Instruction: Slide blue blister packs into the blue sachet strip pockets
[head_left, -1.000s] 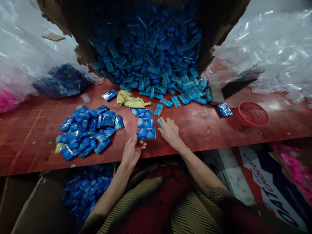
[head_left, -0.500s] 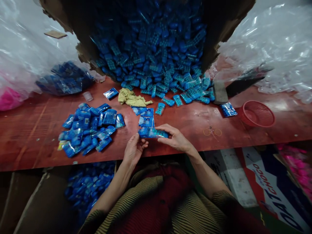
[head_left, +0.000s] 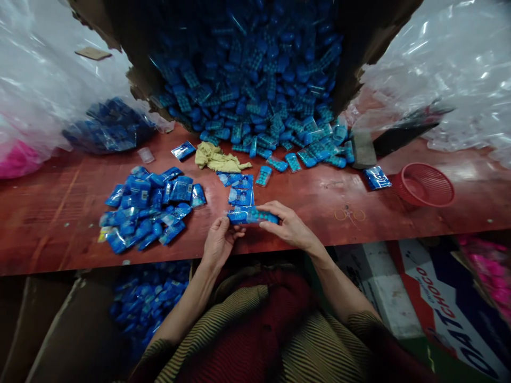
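My left hand (head_left: 219, 242) pinches the left end of a blue printed packet (head_left: 238, 215) between thumb and fingers, close above the table's front edge. From the other side, my right hand (head_left: 290, 226) is closed on a small clear box of blue pellets (head_left: 263, 215). The box meets the packet's right end; whether it is partly inside cannot be made out. Just beyond my hands lie several flat blue packets (head_left: 241, 197). A loose pellet box (head_left: 263, 175) rests behind them, near a crumpled yellow cloth (head_left: 217, 159).
A torn carton (head_left: 361, 69) spills many pellet boxes (head_left: 255, 122) onto the red table (head_left: 311, 191). Filled packets (head_left: 147, 207) are heaped at left. A red basket (head_left: 425, 186) and a blue packet (head_left: 377, 178) are at right. More blue packets (head_left: 155, 292) lie below the table.
The camera view has shifted slightly, so the table's contents appear a little further right. Both hands keep their hold on the packet and pellet box, with barely any movement.
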`<state>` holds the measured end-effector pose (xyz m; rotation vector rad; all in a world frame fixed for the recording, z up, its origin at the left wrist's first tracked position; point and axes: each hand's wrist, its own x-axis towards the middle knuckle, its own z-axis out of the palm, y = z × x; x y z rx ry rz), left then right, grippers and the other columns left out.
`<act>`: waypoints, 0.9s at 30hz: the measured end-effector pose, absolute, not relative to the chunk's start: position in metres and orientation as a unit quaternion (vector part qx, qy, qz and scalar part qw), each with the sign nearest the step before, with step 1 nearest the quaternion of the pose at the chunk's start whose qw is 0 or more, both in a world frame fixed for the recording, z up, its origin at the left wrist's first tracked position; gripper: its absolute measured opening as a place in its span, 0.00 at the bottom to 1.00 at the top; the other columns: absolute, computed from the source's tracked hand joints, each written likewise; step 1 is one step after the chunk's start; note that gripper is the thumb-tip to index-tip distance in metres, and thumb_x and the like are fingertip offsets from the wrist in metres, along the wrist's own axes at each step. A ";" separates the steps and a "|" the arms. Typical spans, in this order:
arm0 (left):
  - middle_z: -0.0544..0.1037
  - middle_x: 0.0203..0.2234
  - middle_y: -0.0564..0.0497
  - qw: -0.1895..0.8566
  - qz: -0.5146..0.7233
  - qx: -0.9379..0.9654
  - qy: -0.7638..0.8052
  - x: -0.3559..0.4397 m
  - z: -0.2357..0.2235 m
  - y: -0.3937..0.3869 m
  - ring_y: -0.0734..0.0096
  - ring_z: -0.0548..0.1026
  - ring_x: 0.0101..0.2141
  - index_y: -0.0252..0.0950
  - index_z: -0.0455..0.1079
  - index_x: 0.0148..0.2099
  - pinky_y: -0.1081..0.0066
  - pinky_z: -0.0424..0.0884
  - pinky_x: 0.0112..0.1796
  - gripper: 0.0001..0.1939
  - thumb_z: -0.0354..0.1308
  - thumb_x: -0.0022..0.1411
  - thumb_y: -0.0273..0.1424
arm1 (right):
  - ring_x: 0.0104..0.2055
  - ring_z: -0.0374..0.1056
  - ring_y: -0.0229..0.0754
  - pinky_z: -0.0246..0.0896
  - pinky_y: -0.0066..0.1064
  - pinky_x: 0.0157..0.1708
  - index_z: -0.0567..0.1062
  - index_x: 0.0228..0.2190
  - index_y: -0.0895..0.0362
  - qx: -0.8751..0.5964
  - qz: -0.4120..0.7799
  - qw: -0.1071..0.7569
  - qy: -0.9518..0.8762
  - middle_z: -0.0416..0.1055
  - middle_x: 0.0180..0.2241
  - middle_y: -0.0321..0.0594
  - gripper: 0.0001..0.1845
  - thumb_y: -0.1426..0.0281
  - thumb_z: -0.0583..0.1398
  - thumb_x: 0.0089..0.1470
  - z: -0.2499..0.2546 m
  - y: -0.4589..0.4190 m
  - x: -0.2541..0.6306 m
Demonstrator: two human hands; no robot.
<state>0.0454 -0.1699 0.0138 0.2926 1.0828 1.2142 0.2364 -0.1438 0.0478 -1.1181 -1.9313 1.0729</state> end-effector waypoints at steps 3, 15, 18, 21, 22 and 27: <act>0.74 0.19 0.54 0.671 0.554 0.132 0.475 0.046 0.014 -0.170 0.71 0.76 0.23 0.35 0.62 0.28 0.73 0.74 0.25 0.16 0.67 0.48 0.37 | 0.46 0.68 0.42 0.62 0.38 0.49 0.72 0.48 0.54 -0.436 0.401 0.341 -0.730 0.70 0.44 0.43 0.17 0.69 0.59 0.55 0.049 -0.147 0.233; 0.77 0.24 0.54 0.659 0.564 0.139 0.478 0.048 0.017 -0.168 0.71 0.77 0.25 0.35 0.64 0.30 0.73 0.73 0.26 0.19 0.69 0.43 0.38 | 0.47 0.67 0.41 0.62 0.38 0.50 0.72 0.47 0.54 -0.443 0.406 0.339 -0.724 0.70 0.44 0.43 0.17 0.69 0.59 0.55 0.051 -0.155 0.233; 0.77 0.23 0.54 0.647 0.569 0.143 0.487 0.048 0.019 -0.167 0.71 0.77 0.26 0.35 0.64 0.29 0.73 0.73 0.28 0.17 0.69 0.44 0.37 | 0.47 0.67 0.42 0.62 0.38 0.50 0.72 0.47 0.55 -0.439 0.410 0.334 -0.726 0.70 0.45 0.43 0.17 0.69 0.59 0.54 0.051 -0.155 0.234; 0.76 0.22 0.55 0.633 0.575 0.167 0.490 0.050 0.019 -0.167 0.74 0.76 0.25 0.34 0.65 0.27 0.73 0.73 0.30 0.17 0.70 0.43 0.36 | 0.49 0.67 0.41 0.62 0.37 0.51 0.71 0.48 0.54 -0.420 0.402 0.330 -0.744 0.69 0.46 0.43 0.18 0.70 0.60 0.54 0.047 -0.156 0.233; 0.76 0.22 0.55 0.632 0.575 0.172 0.491 0.051 0.019 -0.167 0.74 0.76 0.25 0.34 0.65 0.27 0.73 0.73 0.30 0.17 0.70 0.42 0.36 | 0.49 0.67 0.41 0.62 0.37 0.50 0.71 0.49 0.53 -0.418 0.391 0.330 -0.751 0.68 0.47 0.42 0.18 0.70 0.60 0.55 0.044 -0.157 0.232; 0.78 0.29 0.53 0.670 0.554 0.149 0.472 0.056 0.020 -0.166 0.70 0.77 0.29 0.35 0.67 0.37 0.71 0.74 0.30 0.21 0.70 0.43 0.37 | 0.53 0.64 0.46 0.63 0.40 0.52 0.68 0.52 0.54 -0.452 0.277 0.353 -0.771 0.65 0.50 0.47 0.20 0.71 0.56 0.57 0.016 -0.163 0.218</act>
